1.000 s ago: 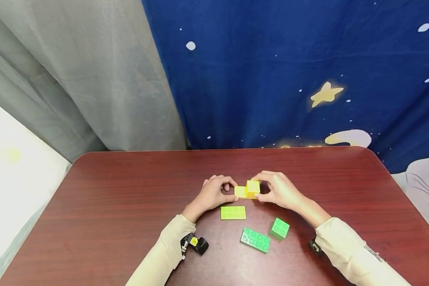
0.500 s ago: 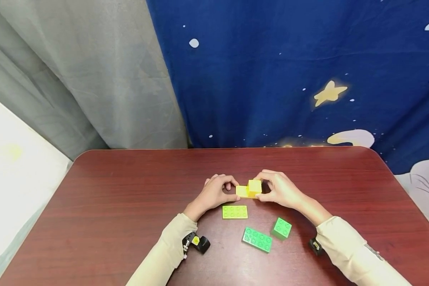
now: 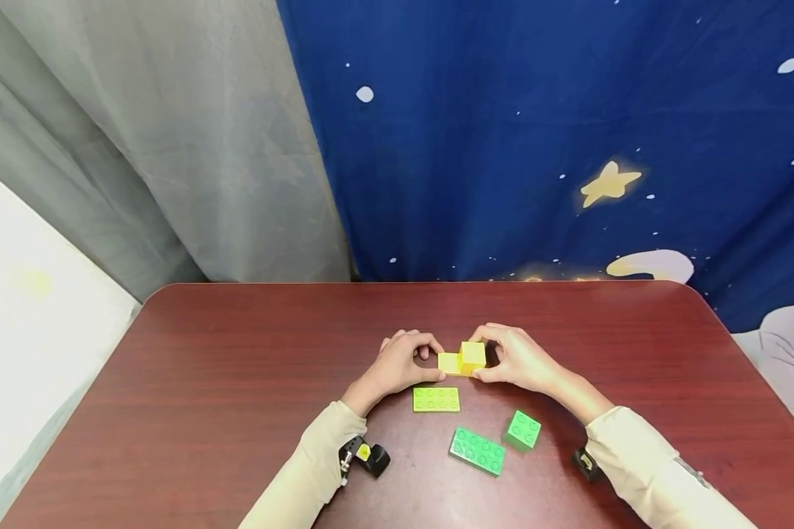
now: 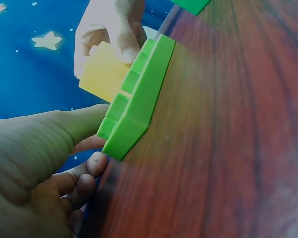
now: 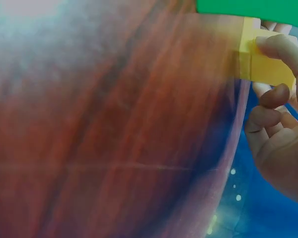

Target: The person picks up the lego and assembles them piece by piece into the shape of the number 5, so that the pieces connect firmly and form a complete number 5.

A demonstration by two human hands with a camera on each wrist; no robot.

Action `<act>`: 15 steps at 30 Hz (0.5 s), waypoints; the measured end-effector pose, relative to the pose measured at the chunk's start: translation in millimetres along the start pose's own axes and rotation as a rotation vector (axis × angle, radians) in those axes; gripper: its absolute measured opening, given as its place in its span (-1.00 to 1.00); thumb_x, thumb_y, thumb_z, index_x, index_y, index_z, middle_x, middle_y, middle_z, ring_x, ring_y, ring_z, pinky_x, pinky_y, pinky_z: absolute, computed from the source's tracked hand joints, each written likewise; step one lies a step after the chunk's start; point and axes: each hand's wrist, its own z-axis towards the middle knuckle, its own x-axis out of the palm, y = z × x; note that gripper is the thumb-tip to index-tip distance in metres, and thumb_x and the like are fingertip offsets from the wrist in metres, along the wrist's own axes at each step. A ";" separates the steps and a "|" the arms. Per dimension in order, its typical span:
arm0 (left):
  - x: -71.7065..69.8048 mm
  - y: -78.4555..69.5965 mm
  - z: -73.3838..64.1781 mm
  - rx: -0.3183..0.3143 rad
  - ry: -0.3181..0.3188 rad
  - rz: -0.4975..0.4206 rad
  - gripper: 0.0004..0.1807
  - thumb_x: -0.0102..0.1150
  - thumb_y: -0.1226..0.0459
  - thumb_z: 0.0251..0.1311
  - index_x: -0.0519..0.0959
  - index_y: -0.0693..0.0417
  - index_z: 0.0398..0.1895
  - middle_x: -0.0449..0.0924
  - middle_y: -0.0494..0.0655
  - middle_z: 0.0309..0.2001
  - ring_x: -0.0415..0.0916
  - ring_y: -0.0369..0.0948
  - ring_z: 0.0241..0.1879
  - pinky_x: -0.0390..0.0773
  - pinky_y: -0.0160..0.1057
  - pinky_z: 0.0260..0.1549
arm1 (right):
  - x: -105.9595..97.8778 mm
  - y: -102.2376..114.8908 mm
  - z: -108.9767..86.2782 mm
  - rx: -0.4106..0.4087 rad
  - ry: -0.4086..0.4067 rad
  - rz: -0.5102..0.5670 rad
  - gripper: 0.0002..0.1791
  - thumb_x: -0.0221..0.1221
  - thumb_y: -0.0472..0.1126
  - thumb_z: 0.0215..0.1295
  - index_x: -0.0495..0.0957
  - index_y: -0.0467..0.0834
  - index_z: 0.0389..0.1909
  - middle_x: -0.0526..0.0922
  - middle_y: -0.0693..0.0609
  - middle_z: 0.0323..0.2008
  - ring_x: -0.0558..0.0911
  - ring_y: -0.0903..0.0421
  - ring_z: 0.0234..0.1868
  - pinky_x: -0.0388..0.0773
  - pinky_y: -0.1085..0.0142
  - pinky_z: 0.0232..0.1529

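Observation:
A yellow cube-like brick (image 3: 473, 357) stands on the right end of a flat yellow piece (image 3: 448, 363), near the table's middle. My left hand (image 3: 398, 364) pinches that flat piece at its left end, thumb in front and index finger behind. From the other side my right hand (image 3: 520, 361) pinches the yellow brick between thumb and index finger; the right wrist view shows the thumb against the brick's side (image 5: 270, 69). Just in front of the yellow pieces lies a lime-green studded plate (image 3: 436, 400), which covers part of them in the left wrist view.
Closer to me on the dark red wooden table (image 3: 238, 411) lie a long green brick (image 3: 478, 451) and a square green brick (image 3: 523, 431). Behind the far edge hang a grey curtain (image 3: 225, 147) and a blue starry curtain (image 3: 470, 147).
Both hands keep their grip on the yellow pieces. Only the head view has shifted slightly.

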 end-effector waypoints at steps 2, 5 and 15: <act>0.3 0.5 -1.3 -0.007 0.000 0.003 -0.71 0.48 0.09 -0.18 0.58 -0.16 -0.36 0.40 -0.22 -0.49 0.25 -0.27 -0.39 0.11 -0.21 -0.39 | 1.9 0.5 -0.4 0.026 0.017 0.013 -0.61 0.45 -0.21 -0.17 0.52 0.06 -0.29 0.48 0.22 -0.42 0.29 0.24 -0.65 0.27 0.40 -0.62; 1.2 0.8 -1.8 -0.012 0.002 0.007 -0.71 0.47 0.09 -0.18 0.59 -0.17 -0.36 0.41 -0.22 -0.48 0.25 -0.27 -0.38 0.11 -0.21 -0.38 | 3.8 0.3 -1.5 0.050 0.043 -0.021 -0.61 0.44 -0.18 -0.15 0.53 0.03 -0.25 0.46 0.21 -0.42 0.33 0.22 -0.61 0.31 0.39 -0.58; 0.2 0.4 -1.0 -0.009 -0.004 0.011 -0.70 0.47 0.08 -0.17 0.58 -0.16 -0.35 0.39 -0.23 -0.48 0.24 -0.27 -0.38 0.11 -0.21 -0.36 | -23.2 3.4 -14.6 0.078 0.152 0.005 -0.52 0.38 -0.07 -0.02 0.50 -0.14 -0.07 0.54 0.03 -0.29 0.43 0.24 -0.58 0.40 0.39 -0.52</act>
